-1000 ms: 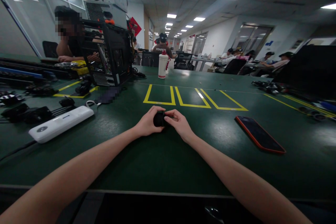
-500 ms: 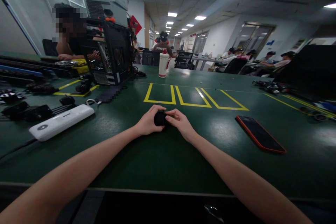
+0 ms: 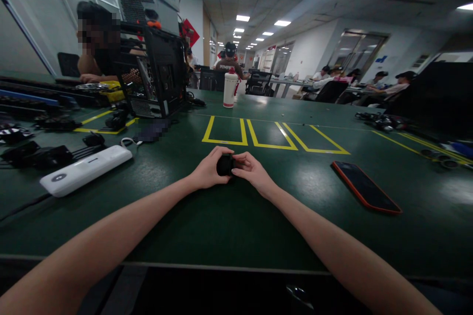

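A: Where's the piece you're working on, and how do you have it?

B: The small black piece [image 3: 223, 165] is straight ahead of you at twelve o'clock, between your two hands. Your left hand [image 3: 207, 171] holds it in a wide curve, fingers over the far side and thumb on the near side. Your right hand [image 3: 253, 174] has its fingertips drawn in narrow at the piece's three o'clock edge; whether they pinch it or only touch it, I cannot tell.

A: So what would make the handling clean?

B: I'd let your left hand do the steadying and your right fingertips the fine work — light, even pressure, with no twist in the wrists. Your fingers hide much of the piece, so opening the right ones slightly would give you a better look at that edge.

A: Anything around you to mind?

B: Taking the piece as the centre of the dial, the phone [image 3: 365, 188] lies near three o'clock and the white power strip [image 3: 86, 170] near nine. The yellow tape outlines [image 3: 224, 142] run from twelve towards two — a slip forward could send the piece over them.
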`<state>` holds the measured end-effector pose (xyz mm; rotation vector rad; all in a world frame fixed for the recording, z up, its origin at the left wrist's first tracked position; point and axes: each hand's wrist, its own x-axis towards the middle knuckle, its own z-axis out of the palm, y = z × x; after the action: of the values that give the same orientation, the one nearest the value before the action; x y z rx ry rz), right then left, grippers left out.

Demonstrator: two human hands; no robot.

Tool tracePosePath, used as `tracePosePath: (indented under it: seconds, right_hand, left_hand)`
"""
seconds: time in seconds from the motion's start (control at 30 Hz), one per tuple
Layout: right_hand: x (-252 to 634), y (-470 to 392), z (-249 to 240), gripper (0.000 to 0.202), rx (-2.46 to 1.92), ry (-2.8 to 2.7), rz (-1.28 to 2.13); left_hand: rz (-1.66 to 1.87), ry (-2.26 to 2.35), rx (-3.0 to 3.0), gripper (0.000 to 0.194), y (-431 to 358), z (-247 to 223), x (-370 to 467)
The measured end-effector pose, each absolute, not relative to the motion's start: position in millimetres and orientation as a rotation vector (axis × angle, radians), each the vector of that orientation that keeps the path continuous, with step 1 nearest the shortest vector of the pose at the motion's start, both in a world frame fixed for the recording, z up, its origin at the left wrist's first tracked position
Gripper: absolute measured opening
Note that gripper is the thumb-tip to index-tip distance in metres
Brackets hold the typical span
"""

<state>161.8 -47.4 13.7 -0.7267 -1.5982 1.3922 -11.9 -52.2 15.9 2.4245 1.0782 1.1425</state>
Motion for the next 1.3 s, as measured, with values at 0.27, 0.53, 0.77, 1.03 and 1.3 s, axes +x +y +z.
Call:
tracePosePath:
  seconds: [0.27, 0.53, 0.77, 1.03, 1.3]
  right_hand:
    - [158.4, -40.6, 10.2, 0.027, -0.796, -1.568, 1.319]
    - [162.5, -47.7, 14.8, 0.025, -0.708, -1.602, 1.402]
    - [159.7, -45.1, 13.3, 0.028, -0.758, -1.576, 1.322]
    - [164.5, -42.7, 13.0, 0.037, -0.730, -1.575, 1.484]
    - [161.7, -45.5, 16.2, 0.028, -0.851, -1.587, 1.324]
  left_hand:
    - [1.158, 1.060, 2.443, 0.060, -50.3, 14.0, -11.4]
    - [1.145, 1.068, 2.443, 0.059, -50.6, 15.1, -12.6]
    - [1.145, 1.081, 2.421, 0.060, -49.8, 14.4, -11.6]
    - [1.151, 1.065, 2.412, 0.060, -50.7, 14.9, -11.5]
    - [1.127, 1.079, 2.393, 0.057, -52.3, 18.0, -10.5]
